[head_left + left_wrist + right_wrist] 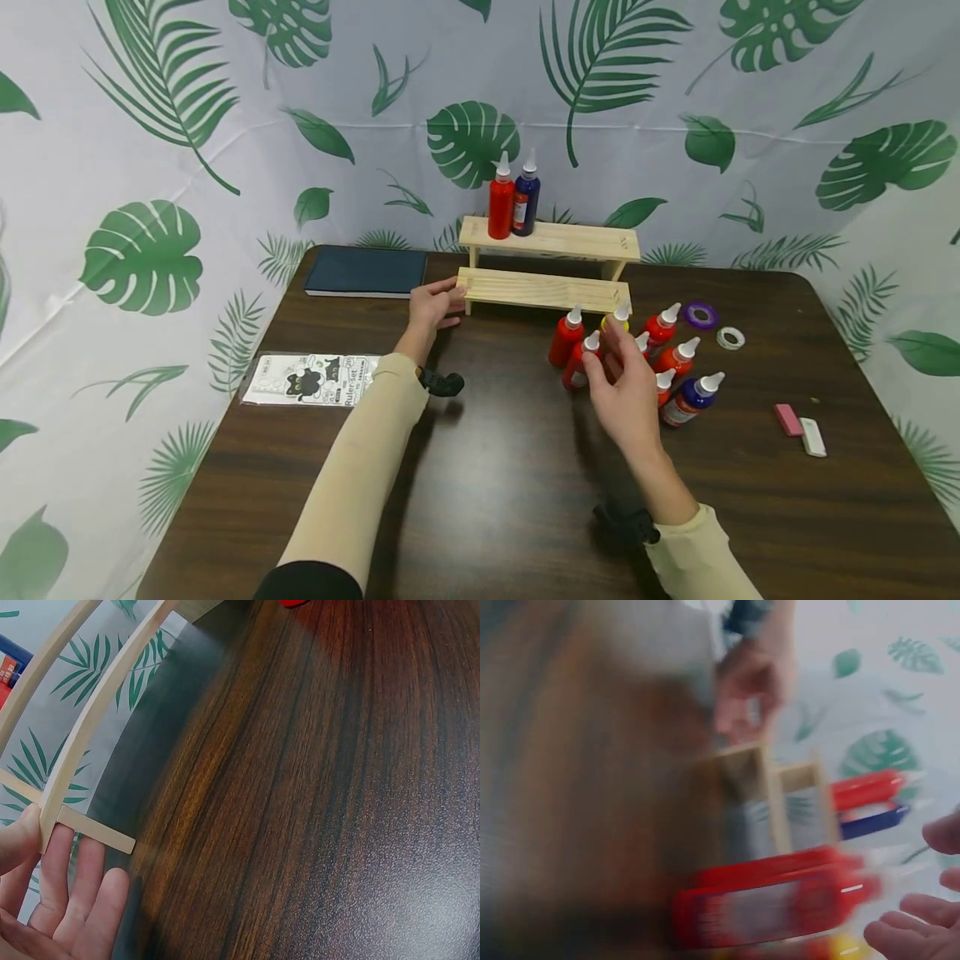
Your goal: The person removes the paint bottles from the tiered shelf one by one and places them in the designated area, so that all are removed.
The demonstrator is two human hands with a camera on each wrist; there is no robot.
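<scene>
A two-step wooden rack (543,289) stands near the back of the table. My left hand (430,310) pinches the left end of its lower step; the left wrist view shows the thumb (19,836) over the board and fingers underneath. Upright on the upper step are a red squeeze bottle (501,208) and a dark blue one (527,204). My right hand (626,396) hovers among several standing bottles, its fingers loosely bent and partly hiding a yellow-collared bottle (617,317). Nearest to it is a red bottle (765,911), seen blurred in the right wrist view, apart from the fingers.
Right of the rack lie a purple tape roll (701,315) and a white roll (731,337). A blue bottle (690,402) stands at the group's front right. Pink and white erasers (812,437) lie further right. A dark notebook (366,271) and a ruler-set packet (311,380) lie left.
</scene>
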